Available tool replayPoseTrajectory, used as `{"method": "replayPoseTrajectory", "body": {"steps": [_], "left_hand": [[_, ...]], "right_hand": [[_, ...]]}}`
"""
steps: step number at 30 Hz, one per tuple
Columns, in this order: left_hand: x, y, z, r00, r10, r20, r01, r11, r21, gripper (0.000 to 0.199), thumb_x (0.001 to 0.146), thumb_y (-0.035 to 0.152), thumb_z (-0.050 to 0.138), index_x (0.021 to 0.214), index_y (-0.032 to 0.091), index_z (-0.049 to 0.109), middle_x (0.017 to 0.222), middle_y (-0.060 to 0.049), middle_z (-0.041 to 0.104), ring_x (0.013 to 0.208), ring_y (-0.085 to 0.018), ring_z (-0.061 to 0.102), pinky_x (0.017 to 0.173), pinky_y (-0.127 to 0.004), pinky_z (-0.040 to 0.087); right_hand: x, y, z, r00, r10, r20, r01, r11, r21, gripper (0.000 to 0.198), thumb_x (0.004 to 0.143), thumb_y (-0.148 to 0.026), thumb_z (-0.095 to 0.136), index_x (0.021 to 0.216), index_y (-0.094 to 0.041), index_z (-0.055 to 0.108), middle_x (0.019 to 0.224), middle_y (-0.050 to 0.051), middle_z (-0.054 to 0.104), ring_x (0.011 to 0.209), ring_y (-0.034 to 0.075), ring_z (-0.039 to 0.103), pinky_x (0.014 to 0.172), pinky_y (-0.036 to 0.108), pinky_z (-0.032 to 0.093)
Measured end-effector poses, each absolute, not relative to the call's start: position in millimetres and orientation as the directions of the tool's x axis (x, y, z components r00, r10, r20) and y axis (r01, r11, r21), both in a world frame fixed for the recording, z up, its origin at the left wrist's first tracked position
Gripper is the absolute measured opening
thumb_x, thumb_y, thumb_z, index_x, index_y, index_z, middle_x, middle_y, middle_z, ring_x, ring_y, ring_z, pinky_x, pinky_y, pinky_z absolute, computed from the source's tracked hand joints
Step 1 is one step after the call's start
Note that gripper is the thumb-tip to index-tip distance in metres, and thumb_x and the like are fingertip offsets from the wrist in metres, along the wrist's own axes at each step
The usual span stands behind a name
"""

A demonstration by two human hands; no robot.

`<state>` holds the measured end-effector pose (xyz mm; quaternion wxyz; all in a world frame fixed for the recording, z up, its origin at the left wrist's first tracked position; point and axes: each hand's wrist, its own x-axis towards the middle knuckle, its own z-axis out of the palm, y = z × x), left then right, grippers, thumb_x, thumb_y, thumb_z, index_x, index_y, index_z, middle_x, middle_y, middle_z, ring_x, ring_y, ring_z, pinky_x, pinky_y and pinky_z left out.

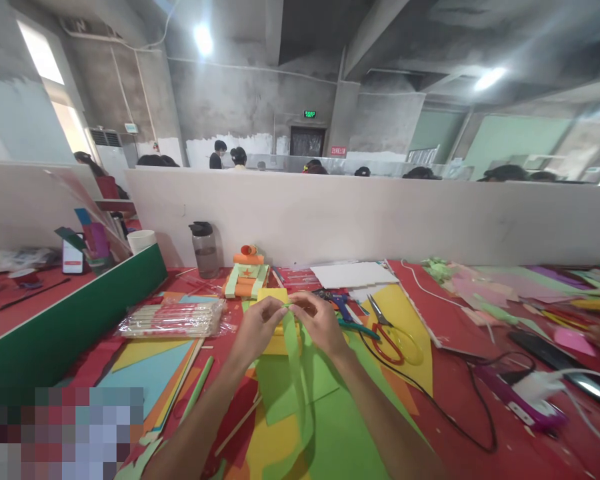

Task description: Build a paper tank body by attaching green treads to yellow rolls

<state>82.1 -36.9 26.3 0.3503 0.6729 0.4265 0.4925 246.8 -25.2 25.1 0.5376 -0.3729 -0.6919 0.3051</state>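
Both of my hands meet over the middle of the table, fingertips nearly touching. Between them hangs a long green paper strip (pixel 294 360), its lower end curling toward me. My left hand (pixel 264 323) pinches the strip's top end from the left. From the right, my right hand (pixel 317 320) pinches the same end. Just behind and under the fingers sits a yellow paper piece (pixel 273 293), partly hidden by the hands. Green paper sheets (pixel 340 407) lie below. Beyond my hands stands a paper model (pixel 247 277) in orange and light green, with a star on it.
Scissors (pixel 387 333) with red and yellow handles lie right of my hands, near a black cable and a purple power strip (pixel 520 400). Wrapped sticks (pixel 173 319) and coloured paper lie left. A water bottle (pixel 205 250) stands before the white partition (pixel 330 207). A green divider (pixel 80 300) edges the left.
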Motion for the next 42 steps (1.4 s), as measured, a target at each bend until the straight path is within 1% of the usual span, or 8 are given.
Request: {"method": "replayPoseTrajectory", "body": {"steps": [2, 6, 9, 18, 24, 28, 34, 42], "left_hand": [[82.0, -36.2, 26.0, 0.161, 0.92, 0.358, 0.209, -0.386, 0.898, 0.025, 0.085, 0.041, 0.055, 0.081, 0.016, 0.059, 0.071, 0.0, 0.06, 0.064, -0.012, 0.052, 0.06, -0.022, 0.04], [82.3, -34.8, 24.8, 0.166, 0.913, 0.373, 0.137, -0.396, 0.908, 0.024, 0.084, 0.04, 0.056, 0.089, 0.017, 0.06, 0.084, -0.004, 0.067, 0.075, -0.015, 0.061, 0.069, -0.024, 0.047], [82.0, -34.2, 24.4, 0.155, 0.91, 0.385, 0.142, -0.406, 0.903, 0.025, 0.084, 0.04, 0.056, 0.091, 0.017, 0.062, 0.089, -0.006, 0.069, 0.078, -0.016, 0.063, 0.072, -0.026, 0.048], [81.8, -34.9, 24.5, 0.118, 0.911, 0.396, 0.205, -0.413, 0.888, 0.026, 0.084, 0.041, 0.057, 0.088, 0.016, 0.065, 0.086, -0.006, 0.07, 0.074, -0.017, 0.064, 0.071, -0.027, 0.05], [82.1, -39.4, 25.2, 0.111, 0.886, 0.449, 0.334, -0.459, 0.823, 0.022, 0.083, 0.038, 0.058, 0.083, 0.019, 0.066, 0.077, -0.003, 0.069, 0.072, -0.017, 0.063, 0.068, -0.025, 0.047], [82.0, -41.6, 25.6, 0.122, 0.856, 0.502, 0.38, -0.508, 0.773, 0.02, 0.085, 0.037, 0.056, 0.081, 0.019, 0.066, 0.076, -0.002, 0.068, 0.069, -0.016, 0.06, 0.066, -0.024, 0.045], [82.0, -39.4, 25.9, 0.081, 0.847, 0.526, 0.309, -0.523, 0.795, 0.02, 0.087, 0.036, 0.052, 0.084, 0.018, 0.063, 0.079, -0.003, 0.066, 0.072, -0.015, 0.059, 0.068, -0.024, 0.045], [84.6, -42.2, 30.3, 0.121, 0.879, 0.461, 0.212, -0.476, 0.854, 0.023, 0.087, 0.038, 0.053, 0.086, 0.017, 0.06, 0.08, -0.002, 0.064, 0.075, -0.015, 0.059, 0.068, -0.023, 0.045]], "right_hand": [[246.3, -26.3, 25.7, -0.154, 0.843, 0.515, 0.207, 0.537, -0.818, 0.02, 0.084, -0.037, 0.061, 0.094, -0.021, 0.07, 0.089, 0.004, 0.07, 0.081, 0.019, 0.065, 0.075, 0.028, 0.051], [246.7, -27.7, 28.0, -0.171, 0.851, 0.497, 0.243, 0.525, -0.816, 0.023, 0.086, -0.04, 0.059, 0.09, -0.021, 0.07, 0.084, 0.004, 0.07, 0.076, 0.019, 0.065, 0.071, 0.028, 0.051], [246.6, -27.5, 28.5, -0.177, 0.851, 0.494, 0.246, 0.524, -0.815, 0.022, 0.085, -0.04, 0.059, 0.089, -0.02, 0.069, 0.082, 0.004, 0.07, 0.074, 0.019, 0.065, 0.071, 0.028, 0.051], [244.5, -28.7, 29.3, -0.176, 0.854, 0.489, 0.265, 0.519, -0.813, 0.022, 0.084, -0.039, 0.059, 0.084, -0.019, 0.067, 0.08, 0.004, 0.069, 0.073, 0.018, 0.064, 0.069, 0.028, 0.051], [244.2, -30.8, 29.7, -0.214, 0.836, 0.506, 0.339, 0.549, -0.764, 0.019, 0.086, -0.035, 0.057, 0.083, -0.018, 0.064, 0.077, 0.003, 0.067, 0.07, 0.017, 0.062, 0.067, 0.027, 0.048], [242.0, -31.6, 27.0, -0.208, 0.832, 0.514, 0.328, 0.555, -0.765, 0.016, 0.086, -0.032, 0.056, 0.082, -0.019, 0.064, 0.072, 0.002, 0.066, 0.068, 0.017, 0.061, 0.066, 0.027, 0.047], [242.3, -30.9, 28.4, -0.215, 0.856, 0.47, 0.18, 0.508, -0.842, 0.017, 0.083, -0.032, 0.059, 0.091, -0.018, 0.065, 0.084, 0.005, 0.069, 0.079, 0.019, 0.065, 0.073, 0.029, 0.052], [243.9, -31.4, 30.7, -0.169, 0.843, 0.511, 0.205, 0.537, -0.818, 0.011, 0.08, -0.024, 0.059, 0.083, -0.018, 0.067, 0.081, 0.004, 0.069, 0.074, 0.018, 0.065, 0.071, 0.028, 0.052]]}}
